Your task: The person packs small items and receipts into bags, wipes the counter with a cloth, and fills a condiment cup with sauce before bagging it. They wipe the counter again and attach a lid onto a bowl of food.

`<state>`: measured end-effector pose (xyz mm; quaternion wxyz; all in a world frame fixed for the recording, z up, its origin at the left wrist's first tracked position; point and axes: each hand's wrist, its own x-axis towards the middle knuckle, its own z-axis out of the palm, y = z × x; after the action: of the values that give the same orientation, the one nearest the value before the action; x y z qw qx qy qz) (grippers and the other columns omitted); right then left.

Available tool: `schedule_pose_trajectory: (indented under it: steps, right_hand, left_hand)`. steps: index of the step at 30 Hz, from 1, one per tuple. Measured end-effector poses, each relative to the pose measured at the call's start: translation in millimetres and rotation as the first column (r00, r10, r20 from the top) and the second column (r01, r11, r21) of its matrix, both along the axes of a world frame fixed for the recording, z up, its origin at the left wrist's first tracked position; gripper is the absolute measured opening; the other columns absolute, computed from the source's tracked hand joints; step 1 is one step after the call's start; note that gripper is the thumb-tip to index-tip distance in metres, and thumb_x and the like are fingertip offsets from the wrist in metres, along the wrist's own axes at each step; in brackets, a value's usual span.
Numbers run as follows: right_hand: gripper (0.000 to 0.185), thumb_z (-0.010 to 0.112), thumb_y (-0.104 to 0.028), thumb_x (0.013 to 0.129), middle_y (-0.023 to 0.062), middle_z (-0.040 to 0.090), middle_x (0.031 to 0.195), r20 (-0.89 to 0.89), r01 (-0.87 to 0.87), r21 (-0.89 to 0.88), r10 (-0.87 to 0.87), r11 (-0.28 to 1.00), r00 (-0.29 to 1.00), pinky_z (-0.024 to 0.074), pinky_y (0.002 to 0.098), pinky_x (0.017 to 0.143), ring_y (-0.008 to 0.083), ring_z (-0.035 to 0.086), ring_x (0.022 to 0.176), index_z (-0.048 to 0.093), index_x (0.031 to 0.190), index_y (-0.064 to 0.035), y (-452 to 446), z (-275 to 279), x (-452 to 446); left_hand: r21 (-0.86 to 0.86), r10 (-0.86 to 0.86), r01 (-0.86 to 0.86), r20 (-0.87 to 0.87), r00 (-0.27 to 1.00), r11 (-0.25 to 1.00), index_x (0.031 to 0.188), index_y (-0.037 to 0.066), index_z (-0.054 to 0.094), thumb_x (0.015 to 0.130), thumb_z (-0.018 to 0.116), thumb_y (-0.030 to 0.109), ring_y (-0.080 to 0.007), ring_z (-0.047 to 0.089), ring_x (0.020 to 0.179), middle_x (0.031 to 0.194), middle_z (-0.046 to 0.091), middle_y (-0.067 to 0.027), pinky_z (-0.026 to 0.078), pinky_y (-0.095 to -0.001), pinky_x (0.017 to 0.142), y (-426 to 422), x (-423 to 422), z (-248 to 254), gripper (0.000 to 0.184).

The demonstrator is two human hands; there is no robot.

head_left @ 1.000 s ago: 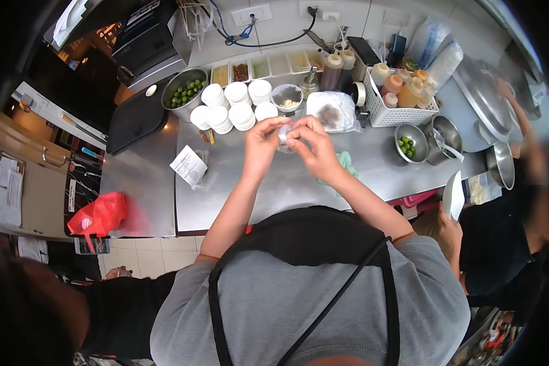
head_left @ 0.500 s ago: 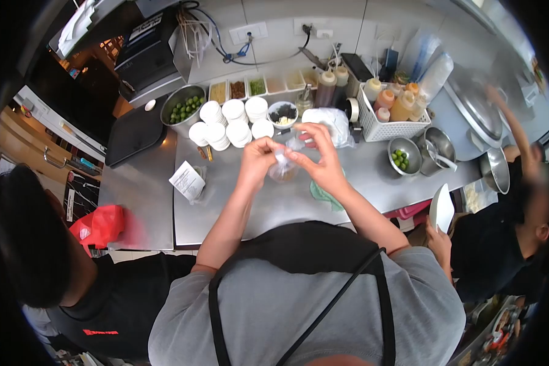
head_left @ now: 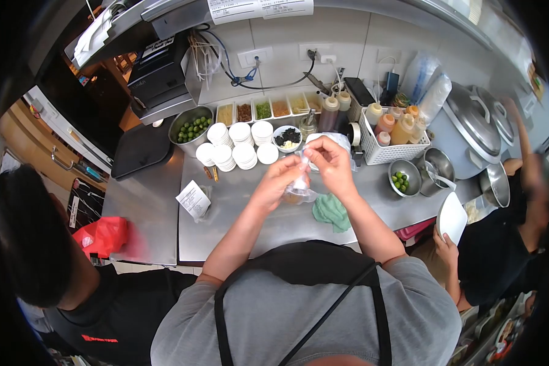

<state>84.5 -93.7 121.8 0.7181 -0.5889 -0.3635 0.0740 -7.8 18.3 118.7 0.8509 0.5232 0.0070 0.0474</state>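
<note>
A small clear plastic bag (head_left: 297,194) hangs between my two hands above the steel counter, with something brownish in its bottom. My left hand (head_left: 279,183) is closed around the gathered neck of the bag. At the bag's twisted top, my right hand (head_left: 330,163) pinches with thumb and fingertips. A green cloth (head_left: 331,213) lies crumpled on the counter just below my right wrist. To the left, a printed receipt (head_left: 193,199) rests on another clear plastic bag. Stacks of white lidded cups (head_left: 244,152) stand behind my left hand.
Along the back are a pot of green limes (head_left: 192,129), topping tubs (head_left: 262,110), a bowl of dark and pale bits (head_left: 287,139) and a white basket of sauce bottles (head_left: 396,134). Steel bowls (head_left: 405,177) stand right. One person is close at left; another, at right, holds a white plate (head_left: 452,216).
My hands have come closer together at the bag's neck, the right now pinching its top. The view has tilted up slightly. The co-worker's white plate shows more of its face.
</note>
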Motion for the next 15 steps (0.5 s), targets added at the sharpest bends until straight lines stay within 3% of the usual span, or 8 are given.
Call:
schedule_pose_trajectory:
  steps: [2,6,8,10,13,15]
  right_hand:
    - [0.004,0.057,-0.003,0.077,0.0023,0.058,0.073,-0.063,-0.029,-0.022,0.028,0.999,0.998,0.0422,0.0208,0.062,0.007,0.053,0.069,0.058,0.079,-0.001,-3.1,9.4,1.5]
    - [0.003,0.055,-0.003,0.08,-0.0006,0.057,0.073,-0.069,0.05,0.081,-0.045,0.995,0.997,0.0405,0.019,0.062,0.0052,0.051,0.068,0.057,0.082,-0.0017,-6.2,16.3,16.3]
    - [0.003,0.055,-0.004,0.082,-0.001,0.056,0.072,-0.115,0.014,0.169,0.006,0.985,0.993,0.0402,0.0188,0.061,0.0051,0.05,0.066,0.057,0.082,-0.002,-11.5,26.9,24.2]
    - [0.004,0.055,-0.005,0.082,-0.0009,0.056,0.072,-0.124,0.02,0.16,0.0,0.987,0.992,0.0401,0.0187,0.061,0.0049,0.049,0.066,0.057,0.082,-0.0018,-11.9,26.2,28.4]
    - [0.004,0.055,-0.005,0.081,-0.0003,0.056,0.072,-0.129,-0.002,0.109,0.016,0.994,0.992,0.04,0.019,0.061,0.0054,0.05,0.067,0.057,0.082,-0.0012,-4.2,19.8,35.3]
    - [0.01,0.056,-0.007,0.08,0.0029,0.059,0.079,-0.041,-0.11,-0.014,0.109,0.994,0.993,0.0417,0.0221,0.066,0.0084,0.053,0.072,0.058,0.087,0.0,5.0,15.0,43.4]
  left_hand:
    - [0.22,0.0,-0.005,0.021,1.0,0.975,0.082,0.003,0.055,0.086,0.052,0.02,-0.0105,0.055,0.064,0.07,0.059,-0.0048,0.044,-0.0245,0.062,-2.9,0.5,-0.9,0.018]
    - [0.265,-0.039,0.036,0.006,0.999,0.964,0.081,0.002,0.058,0.087,0.05,0.021,-0.0084,0.055,0.066,0.072,0.06,-0.0049,0.043,-0.0232,0.063,-10.7,-3.3,-0.3,0.021]
    - [0.364,-0.093,0.09,-0.01,0.996,0.927,0.081,0.002,0.057,0.088,0.048,0.021,-0.0083,0.055,0.068,0.073,0.06,-0.005,0.043,-0.0224,0.063,-13.7,-6.2,-10.8,0.023]
    - [0.321,-0.098,0.101,-0.024,0.995,0.942,0.081,0.001,0.057,0.089,0.047,0.022,-0.0086,0.055,0.066,0.073,0.06,-0.0051,0.043,-0.0222,0.061,-12.9,-9.0,-17.4,0.024]
    - [0.358,0.009,-0.001,-0.02,1.0,0.934,0.08,0.001,0.057,0.089,0.046,0.02,-0.008,0.054,0.063,0.071,0.061,-0.0044,0.043,-0.0222,0.059,-9.0,-13.4,-24.9,0.024]
    - [0.583,0.21,-0.186,0.028,0.977,0.791,0.081,0.0,0.059,0.088,0.047,0.018,-0.007,0.053,0.062,0.069,0.062,-0.0042,0.042,-0.0224,0.058,-1.4,-16.6,-35.1,0.023]
